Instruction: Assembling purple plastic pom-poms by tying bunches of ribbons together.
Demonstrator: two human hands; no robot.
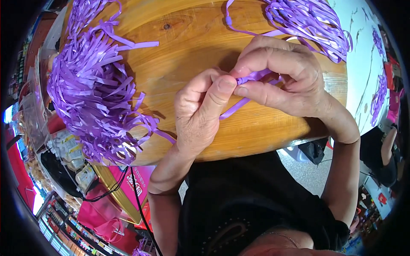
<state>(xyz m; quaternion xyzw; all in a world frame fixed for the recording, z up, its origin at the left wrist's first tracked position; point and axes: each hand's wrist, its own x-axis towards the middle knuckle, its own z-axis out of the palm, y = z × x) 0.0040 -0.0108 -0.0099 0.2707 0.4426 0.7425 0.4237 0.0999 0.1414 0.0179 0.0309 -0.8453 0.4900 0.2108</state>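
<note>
**Purple ribbon pinched!**

Left hand and right hand meet, both clamped on its gathered part above the wooden table. Light, soft, probably slippery, I'd say: best pinched right at that bunch.

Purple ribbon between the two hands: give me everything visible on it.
The purple ribbon is narrow and flat, with a satiny sheen; exact material unclear. It is gathered into a small, tight bunch at the fingertips of the left hand and right hand, which both pinch it over the wooden tabletop. Folds run back under the right fingers, and a flat strand slants down-left between the hands. Whether the bunch is knotted is hidden.
</note>
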